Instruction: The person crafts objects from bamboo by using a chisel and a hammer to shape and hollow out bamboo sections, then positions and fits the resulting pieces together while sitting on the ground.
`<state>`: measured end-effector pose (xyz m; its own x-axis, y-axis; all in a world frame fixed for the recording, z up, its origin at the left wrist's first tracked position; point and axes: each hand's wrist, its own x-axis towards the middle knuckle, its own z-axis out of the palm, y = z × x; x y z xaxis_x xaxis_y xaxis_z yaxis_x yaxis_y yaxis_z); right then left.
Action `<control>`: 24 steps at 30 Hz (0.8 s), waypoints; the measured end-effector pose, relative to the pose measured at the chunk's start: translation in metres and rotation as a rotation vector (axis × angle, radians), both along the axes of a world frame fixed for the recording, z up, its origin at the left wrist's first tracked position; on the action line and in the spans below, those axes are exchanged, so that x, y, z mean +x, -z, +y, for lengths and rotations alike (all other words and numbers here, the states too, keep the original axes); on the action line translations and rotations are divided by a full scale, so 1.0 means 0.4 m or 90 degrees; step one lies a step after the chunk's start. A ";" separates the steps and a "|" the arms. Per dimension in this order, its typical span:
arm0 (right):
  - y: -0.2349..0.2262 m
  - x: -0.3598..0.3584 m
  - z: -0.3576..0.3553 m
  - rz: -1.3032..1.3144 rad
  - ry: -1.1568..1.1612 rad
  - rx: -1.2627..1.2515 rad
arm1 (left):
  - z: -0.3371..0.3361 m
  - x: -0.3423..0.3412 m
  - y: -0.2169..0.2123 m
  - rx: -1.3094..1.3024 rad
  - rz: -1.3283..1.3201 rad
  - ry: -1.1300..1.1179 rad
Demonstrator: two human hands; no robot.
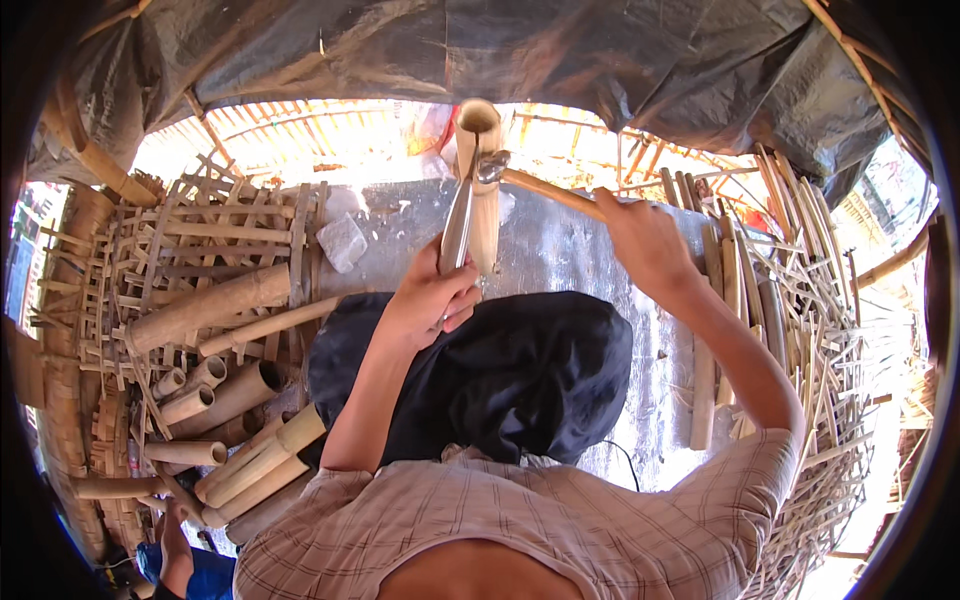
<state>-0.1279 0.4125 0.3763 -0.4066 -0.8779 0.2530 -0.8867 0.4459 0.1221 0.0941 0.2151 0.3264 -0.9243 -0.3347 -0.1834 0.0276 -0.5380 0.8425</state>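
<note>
A bamboo tube (484,225) stands tilted in front of me, its hollow end facing up. My left hand (435,295) is wrapped round a long steel blade (458,222), whose narrow tip meets the tube's side just below the rim. Whether this blade is a knife or a chisel I cannot tell. In my right hand (645,245) is a hammer (556,193) with a wooden handle. Its rounded metal head is beside the blade's upper part; contact is unclear. Dark cloth (480,370) covers my lap below both hands.
Cut bamboo tubes (235,395) and a bamboo lattice (190,245) crowd the left. Bundled bamboo strips (800,290) line the right. A clear plastic bag (342,243) lies on the grey sheet (390,215). Another person's hand (174,540) shows at lower left. Dark tarpaulin (480,55) hangs ahead.
</note>
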 end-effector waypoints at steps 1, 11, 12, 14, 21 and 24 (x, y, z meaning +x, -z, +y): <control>-0.026 0.001 -0.003 -0.023 0.009 -0.051 | -0.003 0.005 0.005 -0.002 0.008 0.012; -0.024 0.033 -0.013 0.195 0.032 0.032 | 0.001 -0.027 0.015 -0.036 -0.012 0.031; -0.037 0.030 -0.007 0.155 0.042 -0.010 | 0.003 -0.028 0.010 -0.038 -0.006 0.026; -0.036 0.035 0.001 -0.056 0.034 -0.111 | 0.010 -0.027 0.010 -0.029 0.005 0.015; 0.123 0.170 0.056 -0.879 0.063 -0.412 | 0.046 -0.015 0.056 0.055 0.057 -0.025; 0.170 0.249 0.061 -1.039 0.113 -0.529 | 0.093 -0.024 0.077 0.115 0.099 -0.038</control>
<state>-0.0283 0.4367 0.3082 -0.7259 -0.6718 -0.1473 0.1772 0.0243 -0.9839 0.0845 0.2522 0.2955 -0.9257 -0.3640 -0.1030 0.1853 -0.6735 0.7156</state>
